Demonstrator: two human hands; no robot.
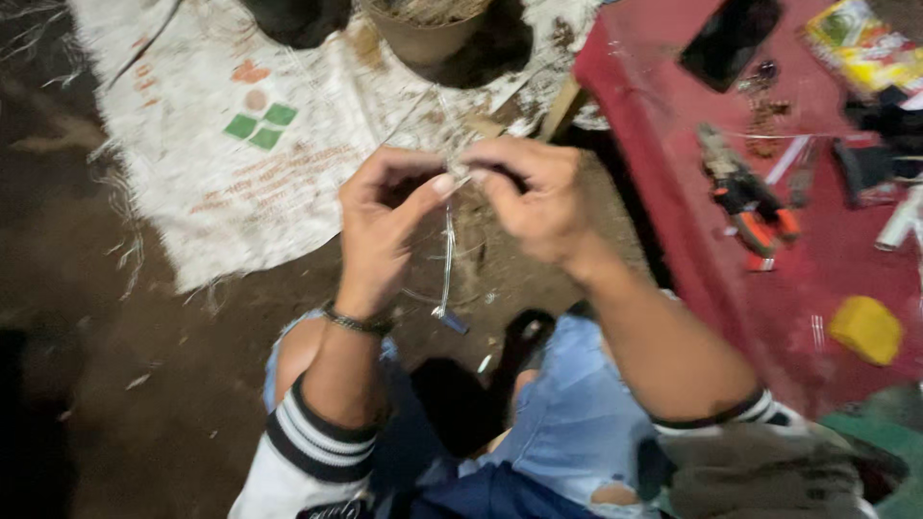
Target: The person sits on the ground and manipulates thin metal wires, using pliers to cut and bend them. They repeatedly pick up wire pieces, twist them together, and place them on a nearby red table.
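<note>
My left hand (382,216) and my right hand (532,197) meet in front of me, fingertips pinching the top of a thin clear wire or cord (448,255). The cord hangs down between the hands in a loop and ends in a small plug-like tip (450,318). Both hands grip it where the thumbs and forefingers touch. A dark bracelet sits on my left wrist. My knees in torn blue jeans (567,413) show below, and I sit over a dirt floor.
A white woven sack (240,144) lies spread on the dirt, with a pot (423,34) at its far edge. To the right, a red table (817,279) holds orange-handled pliers (745,197), a dark phone (728,40), a yellow block (867,330) and a snack packet (859,43).
</note>
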